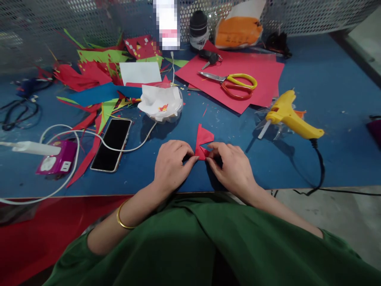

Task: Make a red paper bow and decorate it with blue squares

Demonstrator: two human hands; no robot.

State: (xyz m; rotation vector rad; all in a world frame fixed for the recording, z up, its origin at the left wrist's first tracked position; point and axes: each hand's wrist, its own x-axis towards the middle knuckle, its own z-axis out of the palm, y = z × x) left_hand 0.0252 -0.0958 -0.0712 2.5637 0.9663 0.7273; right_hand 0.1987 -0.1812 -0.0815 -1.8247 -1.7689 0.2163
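Observation:
A small folded piece of red paper point(203, 137) lies on the blue table in front of me, with a notch on its right side. My left hand point(174, 163) pinches its lower left edge between thumb and fingers. At the lower right corner, the thumb and index finger of my right hand point(232, 165) grip a folded flap. Both hands rest close to the table's front edge. Beyond the paper lie red sheets point(268, 75) with yellow-and-red-handled scissors point(238, 83) on top.
On the right sits a yellow glue gun point(294, 115), its black cord point(320, 171) hanging over the edge. To the left are a phone point(111, 145), a white cable point(131, 150), a purple socket box point(59, 163) and colourful paper scraps point(95, 73). A covered plastic bowl point(163, 105) stands behind.

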